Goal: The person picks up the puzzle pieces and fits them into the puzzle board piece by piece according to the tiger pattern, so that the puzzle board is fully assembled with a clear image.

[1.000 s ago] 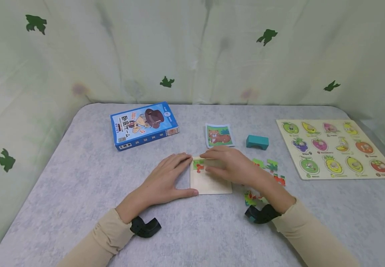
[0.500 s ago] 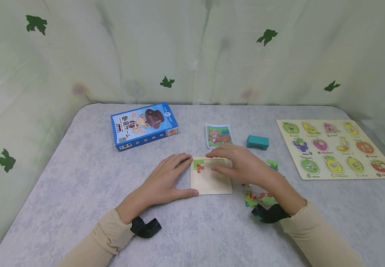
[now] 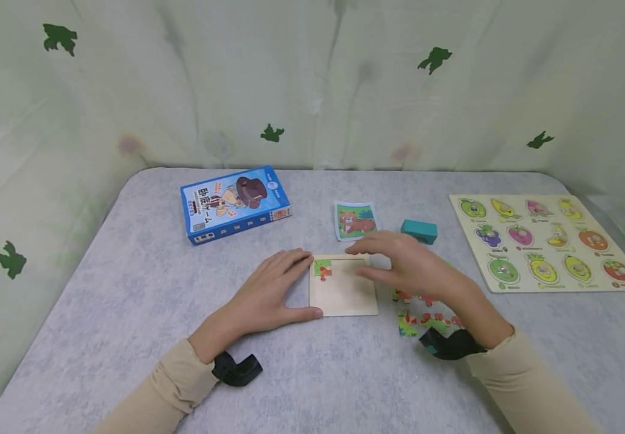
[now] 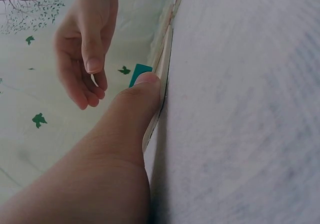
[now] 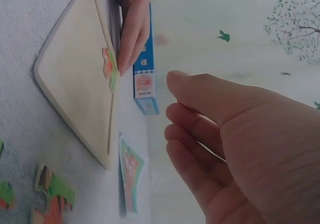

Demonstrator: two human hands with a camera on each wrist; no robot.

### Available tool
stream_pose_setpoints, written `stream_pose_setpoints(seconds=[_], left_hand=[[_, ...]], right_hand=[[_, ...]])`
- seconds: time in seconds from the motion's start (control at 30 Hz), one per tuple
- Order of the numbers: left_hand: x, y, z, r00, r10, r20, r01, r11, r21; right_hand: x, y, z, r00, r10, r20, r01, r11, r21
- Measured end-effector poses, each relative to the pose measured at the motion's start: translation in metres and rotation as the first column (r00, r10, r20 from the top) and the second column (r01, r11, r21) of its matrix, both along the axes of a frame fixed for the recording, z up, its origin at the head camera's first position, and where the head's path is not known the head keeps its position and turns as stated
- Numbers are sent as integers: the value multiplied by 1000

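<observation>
My left hand (image 3: pixel 266 292) steadies the left side of a square wooden puzzle tray (image 3: pixel 345 295), its fingertips at the far corner and its thumb by the near edge. One green-and-red jigsaw piece (image 3: pixel 322 269) lies in the tray's far left corner. Over the tray's right edge hovers my right hand (image 3: pixel 412 265), fingers loosely bent and holding nothing. In the right wrist view, a gap shows between its thumb and fingers. Loose jigsaw pieces (image 3: pixel 407 325) lie right of the tray, partly hidden under the right hand and wrist.
A bear picture card (image 3: pixel 355 222) lies behind the tray, with a teal block (image 3: pixel 419 230) to its right. The blue game box (image 3: pixel 236 205) is at the back left. A fruit puzzle board (image 3: pixel 548 244) takes up the right side of the table.
My right hand has drawn back to the right from above the tray, uncovering more of it and some loose pieces. The left hand and the placed piece stay where they were.
</observation>
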State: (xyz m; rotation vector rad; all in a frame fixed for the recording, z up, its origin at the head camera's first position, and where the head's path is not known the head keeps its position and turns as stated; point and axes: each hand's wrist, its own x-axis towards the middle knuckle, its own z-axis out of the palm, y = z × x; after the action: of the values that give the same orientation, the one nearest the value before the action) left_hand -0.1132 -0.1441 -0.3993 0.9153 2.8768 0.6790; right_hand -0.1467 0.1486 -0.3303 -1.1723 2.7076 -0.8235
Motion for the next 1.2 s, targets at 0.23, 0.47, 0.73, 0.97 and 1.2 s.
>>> stream_pose_setpoints(seconds=[0.23,0.47,0.73,0.97,1.2], left_hand=[[0,0,0,1000,6,12,-6,1000,-2],[1,0,0,1000,11,18,-11,1000,-8],[1,0,0,1000,7,8,-7,1000,-2],[0,0,0,1000,-3,-7,3,1000,5],[1,0,0,1000,-15,-28,15,1000,6]], right_hand=[[-2,9,1,1000,-5,6,6,1000,-6],[-3,18,4,998,-25,59,25,1000,0],[-6,28,5,994,-29,102,28,1000,11],[-9,38,4,995,-35,96,33,999,19],[-14,47,2,996,-33,83,31,999,24]])
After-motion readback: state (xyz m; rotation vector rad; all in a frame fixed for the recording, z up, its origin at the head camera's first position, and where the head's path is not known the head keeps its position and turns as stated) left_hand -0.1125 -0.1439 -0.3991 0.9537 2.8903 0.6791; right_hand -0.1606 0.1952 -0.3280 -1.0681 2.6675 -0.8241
